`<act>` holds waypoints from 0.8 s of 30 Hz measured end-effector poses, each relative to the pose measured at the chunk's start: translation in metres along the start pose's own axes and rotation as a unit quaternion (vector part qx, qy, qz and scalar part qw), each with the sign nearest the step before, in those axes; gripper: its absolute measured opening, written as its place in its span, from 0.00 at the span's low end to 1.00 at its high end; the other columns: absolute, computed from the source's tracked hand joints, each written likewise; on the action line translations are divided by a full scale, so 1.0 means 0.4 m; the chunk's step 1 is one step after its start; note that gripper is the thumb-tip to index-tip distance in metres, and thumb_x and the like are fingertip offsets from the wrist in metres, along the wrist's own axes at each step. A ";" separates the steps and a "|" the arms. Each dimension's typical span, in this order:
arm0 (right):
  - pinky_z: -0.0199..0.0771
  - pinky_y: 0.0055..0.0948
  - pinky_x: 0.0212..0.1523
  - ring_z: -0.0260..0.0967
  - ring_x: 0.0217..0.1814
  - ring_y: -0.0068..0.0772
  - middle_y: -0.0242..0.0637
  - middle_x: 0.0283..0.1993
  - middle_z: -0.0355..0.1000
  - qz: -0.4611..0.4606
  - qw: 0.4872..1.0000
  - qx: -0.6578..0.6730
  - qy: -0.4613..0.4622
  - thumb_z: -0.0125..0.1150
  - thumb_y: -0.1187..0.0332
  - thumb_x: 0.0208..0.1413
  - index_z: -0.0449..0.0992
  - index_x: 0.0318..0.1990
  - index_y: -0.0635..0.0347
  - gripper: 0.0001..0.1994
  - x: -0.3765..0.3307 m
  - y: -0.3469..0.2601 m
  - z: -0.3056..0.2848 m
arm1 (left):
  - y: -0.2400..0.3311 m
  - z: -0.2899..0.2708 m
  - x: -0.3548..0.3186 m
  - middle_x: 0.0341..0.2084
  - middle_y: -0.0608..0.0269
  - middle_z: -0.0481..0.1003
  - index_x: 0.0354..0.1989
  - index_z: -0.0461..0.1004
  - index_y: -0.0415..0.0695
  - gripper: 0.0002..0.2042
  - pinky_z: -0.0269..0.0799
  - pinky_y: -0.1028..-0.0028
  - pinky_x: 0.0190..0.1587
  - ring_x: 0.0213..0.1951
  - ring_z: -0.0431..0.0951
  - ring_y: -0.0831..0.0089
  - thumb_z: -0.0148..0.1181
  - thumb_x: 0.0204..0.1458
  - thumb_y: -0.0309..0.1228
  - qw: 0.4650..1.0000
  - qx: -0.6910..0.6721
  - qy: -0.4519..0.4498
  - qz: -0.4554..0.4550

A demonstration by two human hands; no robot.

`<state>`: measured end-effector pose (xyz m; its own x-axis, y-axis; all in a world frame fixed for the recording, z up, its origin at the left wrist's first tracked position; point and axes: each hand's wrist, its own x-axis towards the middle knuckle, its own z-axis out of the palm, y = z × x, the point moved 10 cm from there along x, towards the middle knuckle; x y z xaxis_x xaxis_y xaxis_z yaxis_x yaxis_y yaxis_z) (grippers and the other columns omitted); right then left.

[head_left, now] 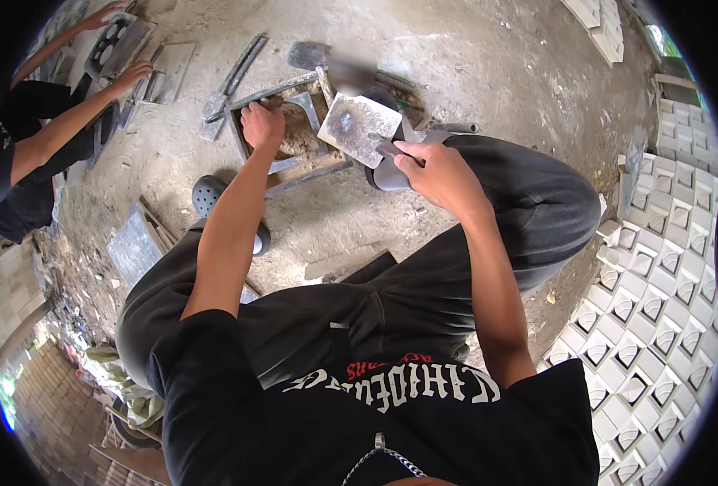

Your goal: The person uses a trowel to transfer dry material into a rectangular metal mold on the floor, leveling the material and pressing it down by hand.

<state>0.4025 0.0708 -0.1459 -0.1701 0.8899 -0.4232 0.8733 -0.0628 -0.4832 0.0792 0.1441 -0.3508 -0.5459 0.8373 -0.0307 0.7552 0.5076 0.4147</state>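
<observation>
Between the feet, on the floor point(488, 73): what's the setup?

– Dark metal frame point(310, 177), lying flat, brown loose material point(300, 139) inside. Pale trowel point(359, 128) overlapping its right side from above. Can't tell if blade touches rim.

– Hands?

– Right hand point(444, 176) has its grip closed round the trowel handle. Left hand point(263, 124) is curled at the frame's left part. Its palm side is hidden, so can't tell whether that grip is shut on something or just resting.

– Which step, your read?

– Filling or levelling, I'd say. Material looks uneven, heaped toward the middle. Blade has grey residue on its face. Judgement only.

– Next move calls for?

– Left steady on the frame so it doesn't skid. Right needs blade angle under control: low and flat for smoothing, edge down for scraping. Watch the near corner; catching the rim could shift the frame.

– Anything alongside?

– Metal bars point(241, 69) beyond the frame on the left, clear of the trowel. Co-worker's hand point(136, 74) further left, well apart. Pale blocks point(658, 267) laid out at far right.
</observation>
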 end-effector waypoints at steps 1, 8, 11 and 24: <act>0.71 0.35 0.36 0.75 0.30 0.49 0.54 0.27 0.75 -0.027 0.999 0.018 0.023 0.56 0.58 0.58 0.76 0.53 0.56 0.19 -0.006 -0.013 -0.013 | 0.005 -0.011 -0.005 0.39 0.47 0.72 0.39 0.69 0.39 0.16 0.71 0.56 0.47 0.44 0.73 0.50 0.55 0.53 0.41 0.999 0.003 0.026 0.030; 0.73 0.40 0.42 0.75 0.38 0.53 0.56 0.32 0.75 0.007 0.999 0.019 0.043 0.54 0.56 0.58 0.76 0.53 0.53 0.19 -0.013 0.053 -0.050 | 0.150 -0.046 -0.224 0.31 0.48 0.74 0.40 0.63 0.41 0.16 0.76 0.57 0.28 0.26 0.77 0.50 0.46 0.59 0.44 0.895 -0.069 -0.180 0.403; 0.71 0.38 0.46 0.73 0.44 0.55 0.58 0.39 0.74 0.038 0.998 0.041 0.029 0.55 0.57 0.58 0.75 0.54 0.54 0.19 -0.013 0.069 -0.031 | 0.168 -0.031 -0.321 0.26 0.48 0.76 0.36 0.62 0.43 0.15 0.74 0.59 0.21 0.26 0.79 0.56 0.48 0.60 0.44 0.888 0.032 -0.222 0.401; 0.73 0.43 0.43 0.75 0.37 0.54 0.53 0.29 0.75 0.030 0.998 0.053 0.027 0.53 0.57 0.58 0.76 0.53 0.51 0.18 -0.012 0.052 0.003 | 0.220 0.051 -0.386 0.28 0.60 0.73 0.40 0.67 0.48 0.12 0.73 0.61 0.31 0.33 0.77 0.64 0.52 0.58 0.43 0.823 0.116 -0.165 0.530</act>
<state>0.4210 0.0647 -0.1548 -0.0909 0.9063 -0.4128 0.8277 -0.1617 -0.5374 0.2374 0.0636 -0.3281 0.5649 0.8248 -0.0240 0.8134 -0.5517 0.1844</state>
